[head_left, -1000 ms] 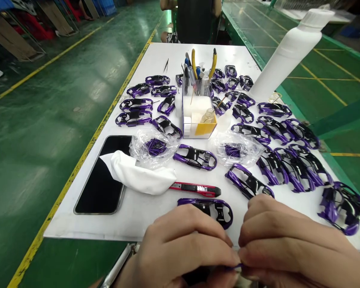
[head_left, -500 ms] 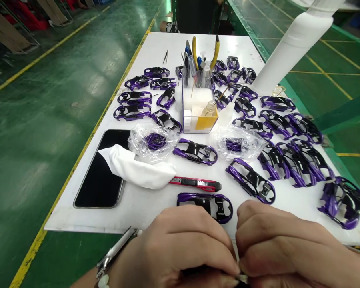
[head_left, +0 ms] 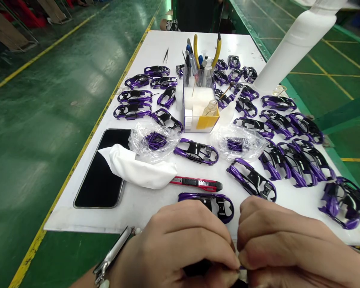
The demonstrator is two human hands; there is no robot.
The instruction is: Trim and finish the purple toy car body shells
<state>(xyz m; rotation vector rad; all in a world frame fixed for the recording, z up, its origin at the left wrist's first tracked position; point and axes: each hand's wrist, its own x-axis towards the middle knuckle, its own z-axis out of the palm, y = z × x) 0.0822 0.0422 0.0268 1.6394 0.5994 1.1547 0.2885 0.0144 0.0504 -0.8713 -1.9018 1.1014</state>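
Both hands are closed and pressed close together at the near edge of the table. My left hand (head_left: 192, 244) pinches with thumb and fingertips, and my right hand (head_left: 291, 244) pinches right beside it. Something dark shows in a small gap below the fingers, mostly hidden, so I cannot tell what it is. Just beyond the knuckles lies a purple and black toy car body shell (head_left: 225, 208), partly covered by my left hand. Another purple and black shell (head_left: 253, 180) rests beyond my right hand.
A red utility knife (head_left: 198, 183), white cloth (head_left: 138, 168) and phone (head_left: 93, 172) lie to the left. Two clear bags (head_left: 138, 142) hold purple parts. Behind stand a tool box (head_left: 201, 124) and a white bottle (head_left: 297, 44). Several more shells (head_left: 343, 202) line both sides.
My hands stay pinched together at nearly the same place, with the knuckles slightly higher in view. The things on the table have not moved.
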